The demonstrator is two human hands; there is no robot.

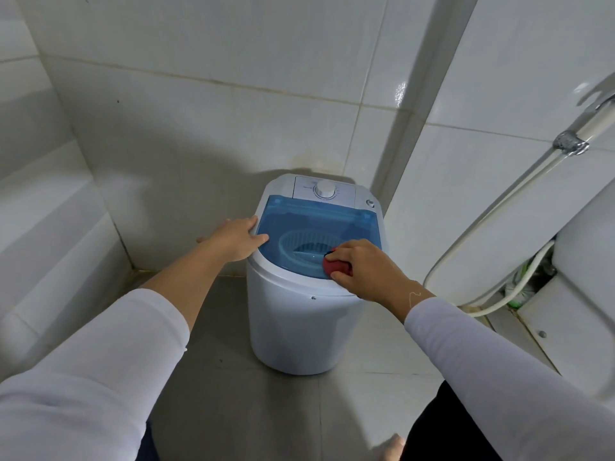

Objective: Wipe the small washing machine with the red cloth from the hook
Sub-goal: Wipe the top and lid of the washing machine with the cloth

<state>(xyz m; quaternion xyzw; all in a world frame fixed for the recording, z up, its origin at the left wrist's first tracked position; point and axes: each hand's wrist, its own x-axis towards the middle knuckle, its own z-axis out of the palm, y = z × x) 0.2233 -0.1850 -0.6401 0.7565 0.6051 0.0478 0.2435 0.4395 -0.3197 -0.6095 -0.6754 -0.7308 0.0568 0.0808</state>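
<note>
**Red cloth on the blue lid, near edge of the little washer**

Red cloth is bunched up under the right hand, pressed onto the see-through blue lid of the small washing machine, right at the lid's near-right edge where it meets the white rim. The fingers are curled down over the cloth and gripping it, so only a wad of red pokes out on the left side of the hand, plus a dark bit at the top that I can't make out.

The left hand sits on the machine's left side, fingers spread and fairly flat, fingertips lying over the rim and just onto the corner of the lid. It isn't holding anything, just resting against the washer.

The machine itself is a white tub standing on the grey tiled floor in the corner of a white tiled wall. Through the lid you can see a pale basket thing inside. Behind the lid there's a white control panel with a round dial.

Both arms are in white long sleeves. Off to the right a white hose loops down from a chrome fitting on the wall, and a white toilet fills the right edge.
</note>
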